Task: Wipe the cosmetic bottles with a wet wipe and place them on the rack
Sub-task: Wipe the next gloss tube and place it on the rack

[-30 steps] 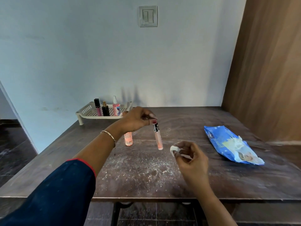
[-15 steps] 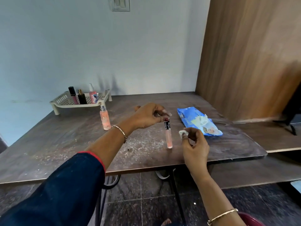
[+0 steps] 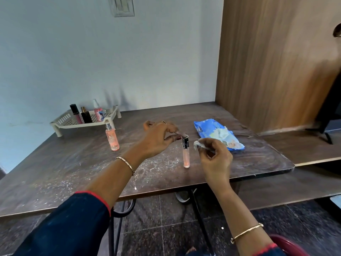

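Left grip [image 3: 158, 139] is pinching the very top of one slim gloss tube [image 3: 186, 154], fingertips narrowed right down onto its black cap. The tube is standing upright on the table [image 3: 73, 172], hanging straight below that pinch. Right grip [image 3: 215, 159] is pinching one crumpled wet wipe [image 3: 198, 145] between thumb and fingers. The wipe is sitting just beside the tube's cap on the right grip's side, and I can't tell if it's actually touching. One peach spray bottle [image 3: 112, 139] is standing well left of the left grip. Farther out that way, one white rack [image 3: 60, 123] is holding three bottles upright. One blue wipes pack [image 3: 208, 128] is lying just beyond the right grip.
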Demonstrator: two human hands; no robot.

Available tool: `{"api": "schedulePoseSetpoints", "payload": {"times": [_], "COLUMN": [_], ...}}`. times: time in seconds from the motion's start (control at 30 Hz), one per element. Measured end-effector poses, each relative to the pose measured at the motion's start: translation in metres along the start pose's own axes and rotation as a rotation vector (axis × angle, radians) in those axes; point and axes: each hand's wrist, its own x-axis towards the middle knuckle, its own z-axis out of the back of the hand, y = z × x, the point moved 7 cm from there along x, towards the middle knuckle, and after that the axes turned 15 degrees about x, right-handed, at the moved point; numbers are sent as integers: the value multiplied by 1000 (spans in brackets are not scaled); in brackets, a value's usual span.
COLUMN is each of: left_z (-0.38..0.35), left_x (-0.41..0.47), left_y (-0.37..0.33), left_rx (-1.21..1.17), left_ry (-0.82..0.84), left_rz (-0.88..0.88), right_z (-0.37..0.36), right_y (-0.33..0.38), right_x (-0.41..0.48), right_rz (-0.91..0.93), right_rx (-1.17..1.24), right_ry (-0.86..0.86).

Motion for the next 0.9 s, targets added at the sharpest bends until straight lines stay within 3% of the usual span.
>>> {"api": "schedulePoseSetpoints", "payload": {"times": [0.2, 0.4, 0.77, 0.9], "left_z": [-1, 0, -1, -1], "left_x": [-4, -3, 3, 6], "left_y": [-7, -10, -3, 6], "left_rx": [16, 52, 79, 66], "left_ry": [-102, -146, -187, -194], "left_rz": [0, -10, -18, -10], "right_z": [-24, -31, -37, -39], "right_y": [23, 26, 3, 5], "right_x": [9, 6, -25, -16], "right_rz": [321, 470, 365, 314], "right_rx": [-201, -320, -520, -503], "right_ry": [187, 295, 525, 510]}}
